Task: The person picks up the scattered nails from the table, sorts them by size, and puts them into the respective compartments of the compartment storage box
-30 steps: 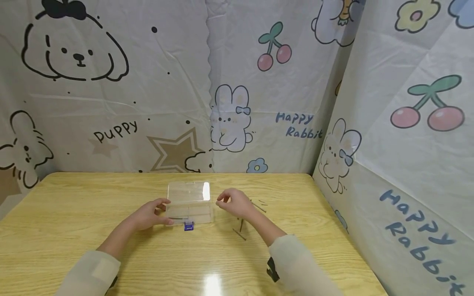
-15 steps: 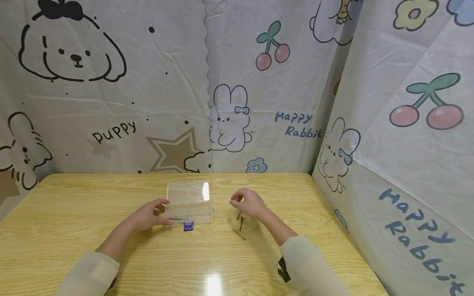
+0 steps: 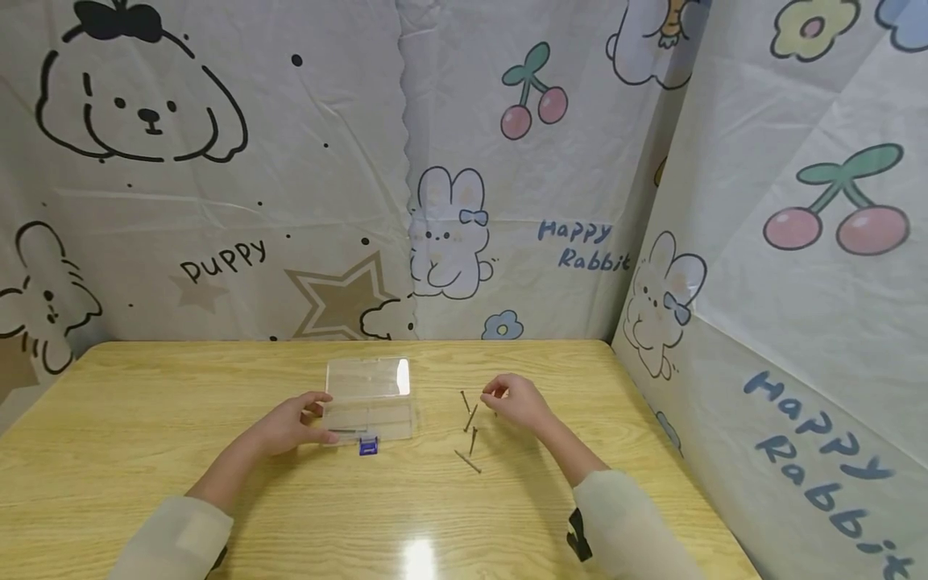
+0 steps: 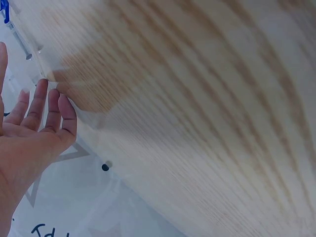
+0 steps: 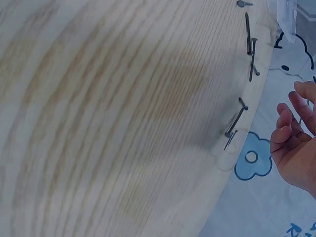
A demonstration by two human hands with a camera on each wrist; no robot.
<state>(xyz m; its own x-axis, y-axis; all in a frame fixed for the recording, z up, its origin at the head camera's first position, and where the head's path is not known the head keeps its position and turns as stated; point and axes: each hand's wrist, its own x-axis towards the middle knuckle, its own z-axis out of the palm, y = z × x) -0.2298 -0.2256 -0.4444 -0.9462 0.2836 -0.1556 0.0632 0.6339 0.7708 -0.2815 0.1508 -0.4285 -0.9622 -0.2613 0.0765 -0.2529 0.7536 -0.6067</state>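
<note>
While your left hand [image 3: 293, 420] grips the box [image 3: 391, 414], your right hand [image 3: 518, 401] hovers, fingers loosely bent, nothing visible between them; nearer that hand, one nail [image 3: 471, 418] lies just left and near on the desk [image 3: 326, 524], long axis roughly near-far.

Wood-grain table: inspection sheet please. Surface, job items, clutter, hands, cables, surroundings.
Surface: pale yellow wood-grain table, glare spot at the near edge
Job items: clear rectangular plastic box, lid open, blue latch in front; grey metal nail inside; several loose metal nails to its right
Clutter: nothing seen
Left hand: holds box's left end
Right hand: by the nails, fingers bent; grip unclear
Cables: nothing seen
Surroundings: white cartoon-print curtains
</note>
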